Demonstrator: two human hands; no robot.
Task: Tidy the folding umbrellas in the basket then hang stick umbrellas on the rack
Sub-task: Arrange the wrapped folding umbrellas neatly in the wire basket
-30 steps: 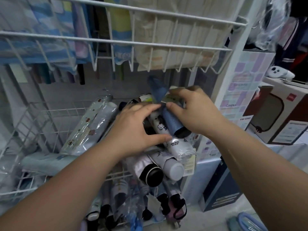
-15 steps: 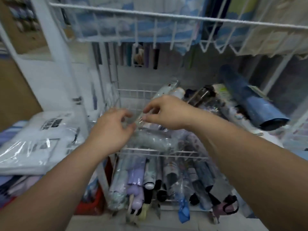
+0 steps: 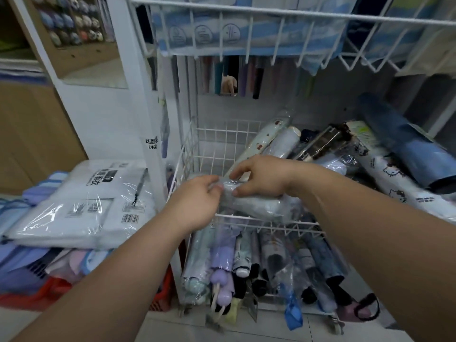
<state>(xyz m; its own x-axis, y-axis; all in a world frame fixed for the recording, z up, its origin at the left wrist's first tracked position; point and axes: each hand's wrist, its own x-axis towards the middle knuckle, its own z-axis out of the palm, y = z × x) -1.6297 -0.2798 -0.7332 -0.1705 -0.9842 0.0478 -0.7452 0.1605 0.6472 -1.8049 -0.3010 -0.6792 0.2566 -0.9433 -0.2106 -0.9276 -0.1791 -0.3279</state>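
A white wire basket [image 3: 246, 216] holds several folding umbrellas. A pale grey-blue folding umbrella in a clear sleeve [image 3: 256, 206] lies crosswise along the basket's front rim. My left hand [image 3: 195, 203] grips its left end. My right hand [image 3: 261, 176] pinches it from above near the same end. Behind lie a cherry-print umbrella [image 3: 261, 139], a white cartoon-print one [image 3: 394, 178] and a dark blue one [image 3: 404, 144] at the right. A lower basket [image 3: 330, 314] holds more folding umbrellas standing handle-out.
An upper wire shelf [image 3: 271, 13] with blue packets overhangs the basket. Stick umbrella tips [image 3: 256, 77] hang behind it. Left of the white rack post [image 3: 138, 95], packaged raincoats [image 3: 81, 203] sit on a stack over a red crate [image 3: 158, 297].
The view swung left from the basket's right side. My hands let go of the dark blue umbrella and took hold of the pale grey-blue one at the front left.
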